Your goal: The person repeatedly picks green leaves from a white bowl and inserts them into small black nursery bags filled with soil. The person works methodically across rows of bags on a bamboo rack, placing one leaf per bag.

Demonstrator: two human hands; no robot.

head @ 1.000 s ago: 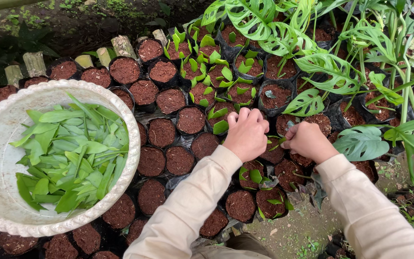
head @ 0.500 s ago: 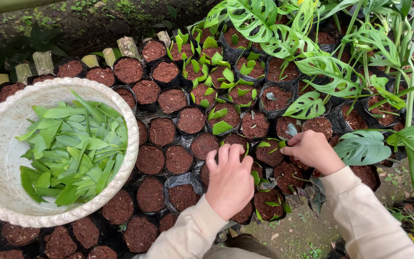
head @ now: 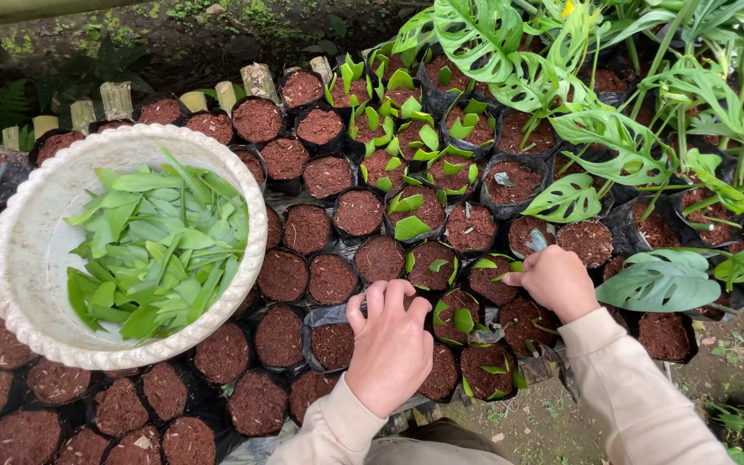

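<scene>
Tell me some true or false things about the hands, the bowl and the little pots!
1. The white bowl holds green leaves. True.
2. The left hand is inside the bowl. False: it rests on soil-filled pots, apart from the bowl.
3. The right hand reaches among pots with small green cuttings. True.
4. Every pot has a plant in it. False: many hold only reddish-brown soil.
5. Big split leaves grow beside the right hand. True.
</scene>
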